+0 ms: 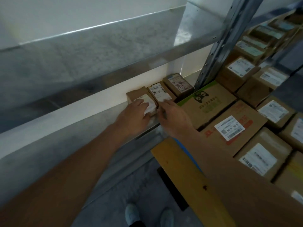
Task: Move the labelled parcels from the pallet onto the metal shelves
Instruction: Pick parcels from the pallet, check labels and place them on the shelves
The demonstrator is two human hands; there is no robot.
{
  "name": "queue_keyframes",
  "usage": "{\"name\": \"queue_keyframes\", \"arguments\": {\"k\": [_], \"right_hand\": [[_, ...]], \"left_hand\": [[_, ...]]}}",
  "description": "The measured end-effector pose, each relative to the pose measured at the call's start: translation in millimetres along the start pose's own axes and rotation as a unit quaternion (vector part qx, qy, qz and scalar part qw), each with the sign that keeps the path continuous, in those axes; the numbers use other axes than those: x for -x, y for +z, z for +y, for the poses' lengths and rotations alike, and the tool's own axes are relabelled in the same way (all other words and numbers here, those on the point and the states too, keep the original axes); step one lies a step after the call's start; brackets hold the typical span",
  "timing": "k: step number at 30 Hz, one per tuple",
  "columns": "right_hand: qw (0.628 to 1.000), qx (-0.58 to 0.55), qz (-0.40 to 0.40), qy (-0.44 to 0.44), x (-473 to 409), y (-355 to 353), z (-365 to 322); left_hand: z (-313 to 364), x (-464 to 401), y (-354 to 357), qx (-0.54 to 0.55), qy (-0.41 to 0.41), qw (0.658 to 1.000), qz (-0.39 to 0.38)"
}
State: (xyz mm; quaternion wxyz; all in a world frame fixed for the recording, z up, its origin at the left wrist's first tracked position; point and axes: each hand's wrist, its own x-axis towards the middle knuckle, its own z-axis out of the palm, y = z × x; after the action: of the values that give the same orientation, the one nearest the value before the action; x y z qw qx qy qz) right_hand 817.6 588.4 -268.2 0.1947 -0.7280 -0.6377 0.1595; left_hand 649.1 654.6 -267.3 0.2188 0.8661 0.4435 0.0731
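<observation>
On the grey metal shelf, three small brown cardboard parcels stood in a row. The left hand lay flat-fingered on the leftmost parcel, touching its white label. The right hand reached the middle parcel; its grip was unclear. Rightward, many labelled boxes apparently remained to shelve.

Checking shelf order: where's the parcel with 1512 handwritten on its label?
In the head view, the 1512 parcel sits on the metal shelf, rightmost of three small parcels, beside the grey upright post and behind the green-printed box.
</observation>
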Motion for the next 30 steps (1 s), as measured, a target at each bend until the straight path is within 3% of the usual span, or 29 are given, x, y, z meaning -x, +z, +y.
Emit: {"name": "queue_keyframes", "arguments": {"k": [8, 19, 25, 30], "right_hand": [[1.000, -0.001, -0.014, 0.023, -27.0, 36.1, -8.9], [0.997, 0.009, -0.063, 0.045, -88.1, 94.2, 16.2], [0.999, 0.037, 0.037, 0.005, -99.8, 115.6, 27.8], [0.996, -0.015, 0.086, -0.032, -94.0, 119.6, 27.7]], "left_hand": [[-47.5, 0.1, 15.9, -0.036, 0.027, 0.999, -0.027], [-95.2, -41.1, 59.9, -0.005, 0.016, 1.000, -0.018], [-100.8, -55.3, 71.1, 0.020, 0.005, 1.000, 0.002], [-100.7, -54.0, 68.0, 0.045, 0.016, 0.994, 0.094]]}}
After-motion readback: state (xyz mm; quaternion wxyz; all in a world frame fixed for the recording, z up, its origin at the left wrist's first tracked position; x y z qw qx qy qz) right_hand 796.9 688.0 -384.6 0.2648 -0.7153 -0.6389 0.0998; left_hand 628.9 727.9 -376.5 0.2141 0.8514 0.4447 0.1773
